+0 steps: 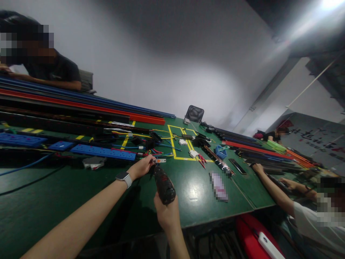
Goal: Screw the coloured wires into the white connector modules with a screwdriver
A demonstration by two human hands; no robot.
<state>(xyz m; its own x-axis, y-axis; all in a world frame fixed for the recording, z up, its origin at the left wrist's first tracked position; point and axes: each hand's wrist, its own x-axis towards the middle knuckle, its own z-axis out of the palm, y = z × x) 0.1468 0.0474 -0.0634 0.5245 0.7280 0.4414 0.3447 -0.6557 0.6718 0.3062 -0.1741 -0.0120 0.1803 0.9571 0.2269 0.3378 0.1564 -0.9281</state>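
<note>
My right hand (166,212) is wrapped round the handle of a black power drill (163,184), whose front end points away from me. Just beyond the drill's tip, my left hand (145,164) has its fingers closed on a small silver metal plate (161,160) at the right end of a long black strip. Blue socket blocks (104,151) line that strip to the left. Red, blue and yellow wires (159,153) lie behind my left hand. The contact between drill tip and plate is too small to make out.
Blue, orange and black rails (148,118) run along the back left. Yellow tape (174,144), white connectors (193,154), a blue basket (221,151), copper strips (217,159) and a black phone (237,166) are on the green table (188,212). People sit at far left and right.
</note>
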